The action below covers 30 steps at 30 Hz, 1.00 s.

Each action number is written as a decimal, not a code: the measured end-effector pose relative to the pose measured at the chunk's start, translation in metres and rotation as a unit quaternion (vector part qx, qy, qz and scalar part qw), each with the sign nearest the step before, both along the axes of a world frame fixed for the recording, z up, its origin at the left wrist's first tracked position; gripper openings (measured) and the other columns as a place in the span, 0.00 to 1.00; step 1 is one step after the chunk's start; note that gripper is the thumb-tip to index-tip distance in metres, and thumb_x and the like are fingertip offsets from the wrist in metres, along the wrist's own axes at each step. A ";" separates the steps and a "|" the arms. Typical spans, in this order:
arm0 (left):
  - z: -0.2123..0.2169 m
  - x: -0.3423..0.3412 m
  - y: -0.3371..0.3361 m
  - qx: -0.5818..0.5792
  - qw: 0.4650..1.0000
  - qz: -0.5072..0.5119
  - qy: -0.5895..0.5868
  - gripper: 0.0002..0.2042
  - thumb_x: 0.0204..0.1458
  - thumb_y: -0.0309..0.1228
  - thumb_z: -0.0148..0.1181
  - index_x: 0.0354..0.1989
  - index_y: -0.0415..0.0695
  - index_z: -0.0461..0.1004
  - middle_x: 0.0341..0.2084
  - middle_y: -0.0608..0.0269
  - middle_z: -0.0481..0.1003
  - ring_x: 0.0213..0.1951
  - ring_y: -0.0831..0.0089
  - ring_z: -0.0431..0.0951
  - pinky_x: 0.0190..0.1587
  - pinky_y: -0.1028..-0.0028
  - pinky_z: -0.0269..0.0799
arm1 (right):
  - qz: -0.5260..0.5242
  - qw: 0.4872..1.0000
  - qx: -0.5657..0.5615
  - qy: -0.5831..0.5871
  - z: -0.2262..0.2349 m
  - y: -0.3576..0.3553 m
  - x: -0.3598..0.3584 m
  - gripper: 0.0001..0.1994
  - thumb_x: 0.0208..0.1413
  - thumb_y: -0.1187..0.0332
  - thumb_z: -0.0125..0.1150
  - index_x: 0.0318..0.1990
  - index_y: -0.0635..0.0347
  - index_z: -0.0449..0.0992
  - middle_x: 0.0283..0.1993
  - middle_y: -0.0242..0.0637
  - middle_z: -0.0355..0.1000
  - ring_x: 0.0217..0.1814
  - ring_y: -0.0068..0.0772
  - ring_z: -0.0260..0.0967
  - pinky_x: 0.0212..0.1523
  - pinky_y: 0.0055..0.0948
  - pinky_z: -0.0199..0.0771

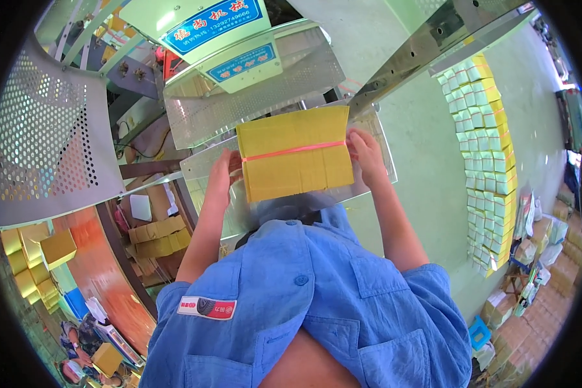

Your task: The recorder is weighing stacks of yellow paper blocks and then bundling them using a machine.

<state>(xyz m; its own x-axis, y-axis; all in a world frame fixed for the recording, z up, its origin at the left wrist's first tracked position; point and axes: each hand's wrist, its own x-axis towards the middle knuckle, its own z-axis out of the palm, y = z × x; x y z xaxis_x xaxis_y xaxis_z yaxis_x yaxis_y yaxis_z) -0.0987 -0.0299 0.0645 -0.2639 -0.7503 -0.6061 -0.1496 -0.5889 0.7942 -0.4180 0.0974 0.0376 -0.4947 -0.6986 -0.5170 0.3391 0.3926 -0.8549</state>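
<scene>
A yellow cardboard bundle (296,169) with a pink strap (291,151) around its middle is in front of me, over a metal machine table (204,169). My left hand (224,173) grips its left end, fingers partly hidden behind the edge. On the opposite end, my right hand (367,154) holds the bundle with the thumb near the strap and the other fingers mostly out of sight. The bundle is slightly tilted, its broad yellow face toward me. Whether it rests on the metal surface or hangs just above it I cannot tell.
A machine with a perforated metal cover (258,81) stands just beyond the bundle. A slanting metal beam (427,55) rises at right. Rows of strapped bundles (485,161) line the floor on the right. A wooden table (103,265) and yellow boxes (32,255) lie left; another person (77,355) is lower left.
</scene>
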 end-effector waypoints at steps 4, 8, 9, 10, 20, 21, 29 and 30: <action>-0.022 -0.024 -0.008 0.032 0.999 -0.001 0.013 0.27 0.64 0.51 0.42 0.56 0.37 0.68 0.51 0.59 0.71 0.52 0.72 0.70 0.54 0.70 0.65 | 0.101 0.995 0.016 -0.008 0.010 -0.016 0.010 0.18 0.63 0.63 0.50 0.56 0.63 0.72 0.48 0.35 0.74 0.48 0.24 0.69 0.48 0.27 0.69; 0.015 -0.035 0.007 -0.123 0.984 0.064 0.114 0.27 0.65 0.50 0.39 0.58 0.37 0.65 0.55 0.59 0.68 0.53 0.73 0.68 0.56 0.73 0.63 | 0.087 0.989 -0.123 -0.004 0.033 -0.016 0.005 0.17 0.65 0.65 0.49 0.56 0.64 0.72 0.52 0.35 0.73 0.54 0.25 0.68 0.53 0.25 0.66; 0.024 -0.029 0.011 -0.188 0.974 0.044 0.115 0.27 0.65 0.50 0.40 0.62 0.40 0.63 0.56 0.60 0.67 0.56 0.72 0.67 0.58 0.72 0.62 | 0.103 0.980 -0.168 -0.028 0.037 -0.007 0.007 0.17 0.64 0.66 0.50 0.58 0.62 0.71 0.53 0.34 0.73 0.56 0.26 0.67 0.57 0.25 0.64; 0.028 -0.022 0.016 -0.251 0.961 0.024 0.116 0.28 0.65 0.50 0.41 0.65 0.42 0.60 0.58 0.62 0.66 0.59 0.71 0.66 0.61 0.70 0.60 | 0.106 0.980 -0.165 -0.030 0.040 0.000 0.016 0.17 0.64 0.66 0.50 0.58 0.62 0.71 0.53 0.34 0.73 0.56 0.26 0.67 0.57 0.25 0.64; 0.052 -0.012 0.024 -0.424 0.903 -0.060 0.012 0.32 0.62 0.42 0.45 0.70 0.39 0.48 0.69 0.52 0.51 0.71 0.60 0.48 0.70 0.62 0.42 | 0.046 0.936 -0.184 0.296 0.068 -0.004 0.005 0.23 0.64 0.66 0.50 0.65 0.61 0.62 0.68 0.42 0.60 0.70 0.36 0.57 0.67 0.31 0.55; 0.058 -0.014 0.017 -0.486 0.870 -0.072 -0.036 0.32 0.61 0.41 0.47 0.70 0.38 0.48 0.70 0.49 0.49 0.71 0.58 0.47 0.70 0.60 0.40 | 0.056 0.904 -0.189 0.379 0.100 -0.008 0.010 0.24 0.63 0.66 0.51 0.65 0.61 0.62 0.69 0.45 0.58 0.71 0.40 0.55 0.68 0.34 0.54; 0.076 -0.041 0.016 -0.608 0.647 -0.346 -0.304 0.31 0.53 0.38 0.53 0.67 0.43 0.59 0.69 0.50 0.54 0.71 0.51 0.48 0.69 0.49 0.39 | 0.257 0.707 -0.034 0.658 0.091 -0.063 0.081 0.32 0.52 0.44 0.56 0.58 0.58 0.70 0.62 0.43 0.66 0.68 0.47 0.57 0.71 0.56 0.41; 0.077 -0.035 0.015 -0.606 0.648 -0.348 -0.304 0.31 0.53 0.38 0.53 0.67 0.43 0.59 0.68 0.51 0.55 0.71 0.51 0.49 0.69 0.49 0.39 | 0.233 0.704 -0.069 0.667 0.094 -0.068 0.084 0.31 0.53 0.45 0.56 0.58 0.58 0.70 0.61 0.43 0.67 0.68 0.48 0.57 0.70 0.57 0.41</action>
